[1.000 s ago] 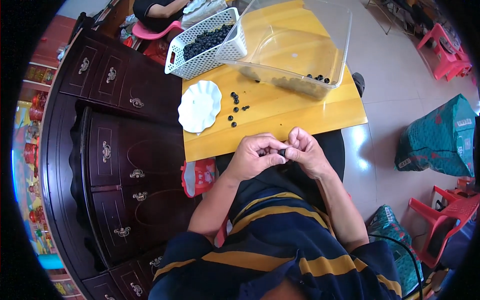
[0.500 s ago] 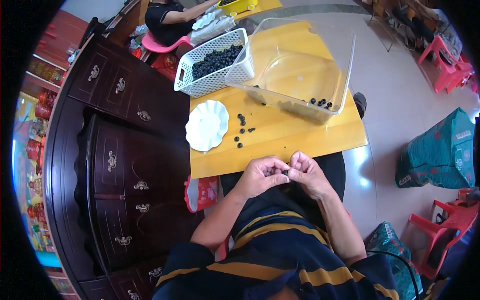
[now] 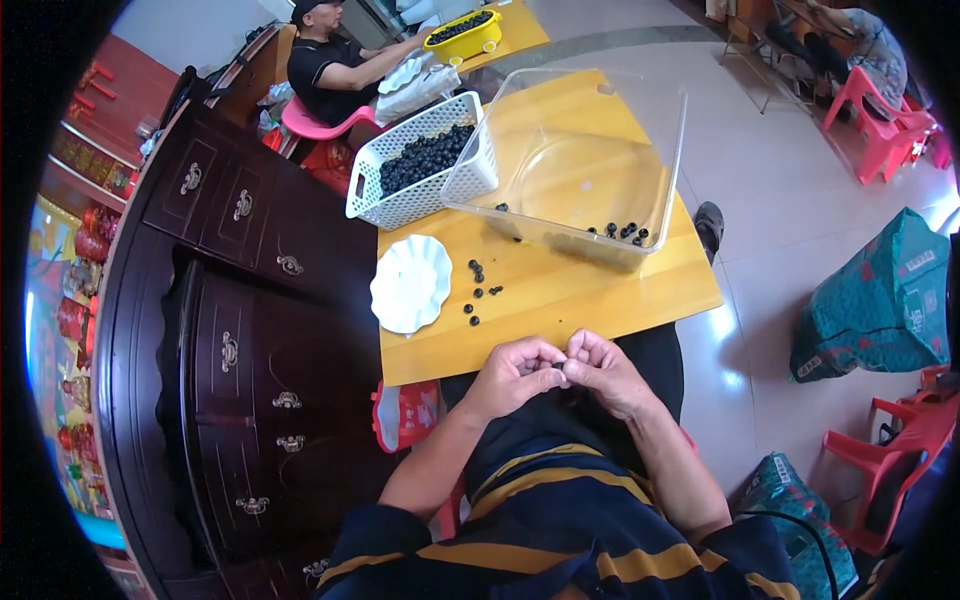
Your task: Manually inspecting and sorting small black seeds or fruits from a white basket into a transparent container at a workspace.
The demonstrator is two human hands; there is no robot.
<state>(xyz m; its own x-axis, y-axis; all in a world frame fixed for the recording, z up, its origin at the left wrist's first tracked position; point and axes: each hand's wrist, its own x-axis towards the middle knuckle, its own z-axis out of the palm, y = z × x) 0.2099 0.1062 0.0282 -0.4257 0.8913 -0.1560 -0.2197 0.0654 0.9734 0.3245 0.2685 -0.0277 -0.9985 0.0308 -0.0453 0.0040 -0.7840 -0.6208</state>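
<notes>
My left hand [image 3: 512, 380] and my right hand [image 3: 608, 376] meet just off the near edge of the wooden table [image 3: 600, 300]. Their fingertips pinch a small black round piece [image 3: 559, 366] between them, mostly hidden by the thumbs. Similar loose black pieces [image 3: 478, 279] lie scattered on the tabletop ahead of my left hand. Left of those sits a white scalloped dish [image 3: 411, 284] with nothing in it. Beyond my right hand stands a clear plastic bin [image 3: 575, 247] with several black pieces [image 3: 626, 232] in its near corner.
A white perforated basket [image 3: 432, 202] full of black pieces stands at the far left. A dark drawer cabinet [image 3: 290, 330] flanks the table's left. Across from me a person [image 3: 325, 75] works beside a yellow tub [image 3: 465, 42]. Green bags [image 3: 870, 305] and red chairs [image 3: 885, 460] are at right.
My view has tilted up slightly, so the table and hands sit lower in the picture. Both hands still pinch the small black piece; the loose pieces have not visibly moved on the table.
</notes>
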